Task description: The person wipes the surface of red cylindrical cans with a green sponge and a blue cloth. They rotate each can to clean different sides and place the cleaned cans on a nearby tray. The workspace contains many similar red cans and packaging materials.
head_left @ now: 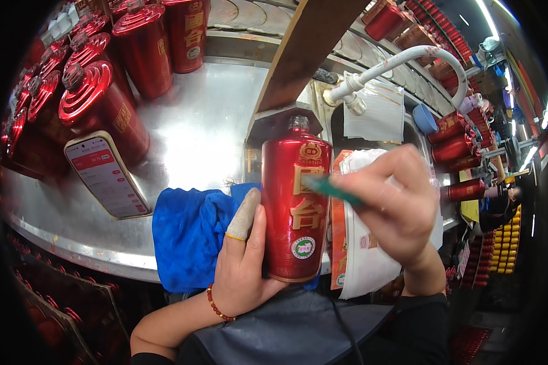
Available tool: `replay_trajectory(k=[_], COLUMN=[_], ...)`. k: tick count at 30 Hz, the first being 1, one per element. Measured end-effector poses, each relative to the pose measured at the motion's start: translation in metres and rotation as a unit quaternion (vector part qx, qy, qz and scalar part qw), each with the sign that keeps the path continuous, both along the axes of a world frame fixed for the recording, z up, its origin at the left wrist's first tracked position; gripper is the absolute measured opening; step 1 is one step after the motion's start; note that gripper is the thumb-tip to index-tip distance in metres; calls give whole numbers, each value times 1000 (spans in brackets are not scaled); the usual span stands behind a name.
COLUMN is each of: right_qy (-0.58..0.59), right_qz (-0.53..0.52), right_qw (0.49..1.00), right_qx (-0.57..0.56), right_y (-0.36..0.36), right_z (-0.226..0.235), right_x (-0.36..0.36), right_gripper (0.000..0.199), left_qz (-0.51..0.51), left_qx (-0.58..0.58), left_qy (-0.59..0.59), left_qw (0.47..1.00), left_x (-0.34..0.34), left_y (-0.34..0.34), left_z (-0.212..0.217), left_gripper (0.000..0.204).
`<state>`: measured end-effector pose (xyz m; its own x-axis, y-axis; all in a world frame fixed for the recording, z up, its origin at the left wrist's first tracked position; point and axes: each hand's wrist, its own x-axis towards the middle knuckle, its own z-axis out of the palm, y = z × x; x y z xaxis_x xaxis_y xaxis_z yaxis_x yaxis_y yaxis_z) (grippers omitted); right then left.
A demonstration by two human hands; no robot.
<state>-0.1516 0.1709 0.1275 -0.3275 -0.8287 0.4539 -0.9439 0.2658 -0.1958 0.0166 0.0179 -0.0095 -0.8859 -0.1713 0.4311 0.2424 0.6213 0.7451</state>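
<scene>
A glossy red bottle (276,201) with gold raised characters, a round white-and-green sticker and an uncapped threaded neck stands before me, tilted slightly. My left hand (242,258) grips its left side and base; a cloth fingertip cover sits on one finger, held by a yellow band. My right hand (402,204), blurred by motion, pinches a thin green flat tool (346,193) whose tip is at the gold characters. Whether the tip touches the bottle, I cannot tell. A bunched blue cloth (186,237) lies just left of my left hand.
Several red bottles (103,109) crowd the metal table (195,121) at left, with a phone (106,176) leaning against one. A wooden post (298,55) rises behind my bottle. At right are a white tap (371,73), a sink, a blue cup (425,118) and papers (366,267).
</scene>
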Motion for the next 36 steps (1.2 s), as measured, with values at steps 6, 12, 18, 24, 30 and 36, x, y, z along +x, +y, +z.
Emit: replay_trajectory(k=[6,12,18,24,30,36], right_qy=[-110,-202,-71,-201,-292,-350], right_qz=[100,-193,-72,59,-123,-121], right_qw=[988,955,992,978,946,921], right_qx=[36,-102,-73,-15,-75,-118], right_y=[17,40,46,58,65,33], right_z=[-16,-22,-35,-42,-36,-34], right_x=[54,0,54,104,79,35], right_gripper=[31,21,38,36,26,24], left_qz=[-10,-14,-4,-33,-44,-59], left_qx=[-8,-15,-51,-55,-58,-69], left_qy=[-3,-20,26,-3,-17,-26], left_qw=[1000,1000,998,998,997,996], left_x=[-3,-1,-4,-10,-5,-8], left_y=[-2,-2,5,0,-6,-7], left_z=[-3,-1,8,13,10,13], left_gripper=[114,119,119,118,124,127])
